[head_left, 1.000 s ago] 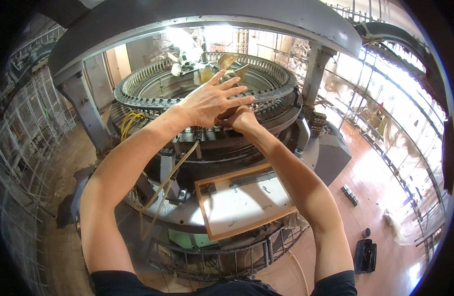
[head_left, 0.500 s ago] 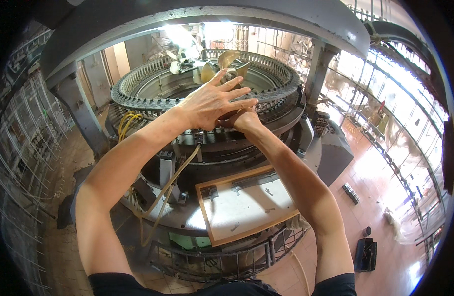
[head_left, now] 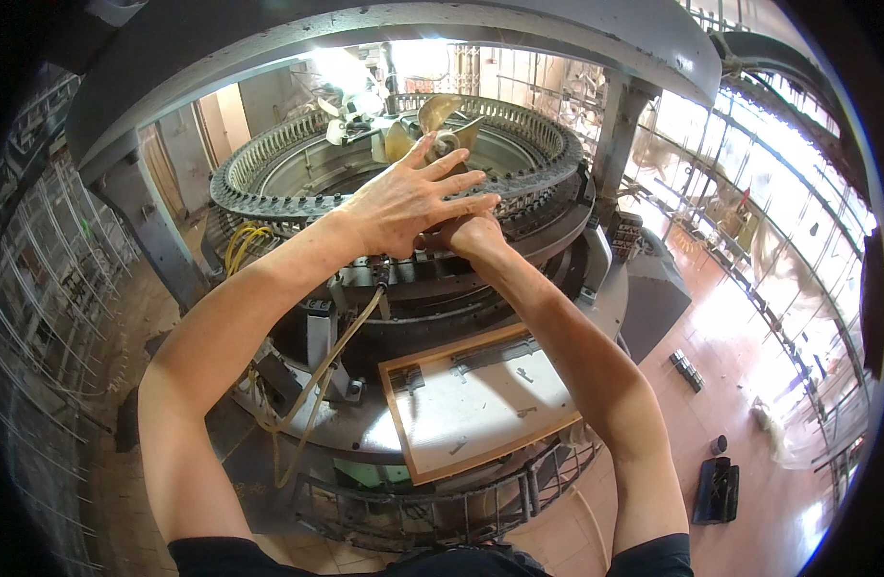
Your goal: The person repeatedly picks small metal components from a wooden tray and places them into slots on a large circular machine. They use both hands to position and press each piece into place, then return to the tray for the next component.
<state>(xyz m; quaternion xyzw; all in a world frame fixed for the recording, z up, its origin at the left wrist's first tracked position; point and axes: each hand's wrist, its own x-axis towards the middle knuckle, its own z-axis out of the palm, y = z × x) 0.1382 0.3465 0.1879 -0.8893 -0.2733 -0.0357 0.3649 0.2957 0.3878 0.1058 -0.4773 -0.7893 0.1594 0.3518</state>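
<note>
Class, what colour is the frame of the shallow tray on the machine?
The tray frame is orange-brown; it shows best in the head view.

I'm standing in a factory workshop: big round machine [head_left: 437,310], tiled floor [head_left: 694,415], and what look like metal racks [head_left: 40,279].

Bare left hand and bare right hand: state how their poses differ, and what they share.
The bare left hand spreads its fingers; the bare right hand seems to curl its fingers in. The left hand shows its whole back; the right hand is partly hidden behind it. Both are ungloved, at the near side of the grey circular metal ring.
</note>
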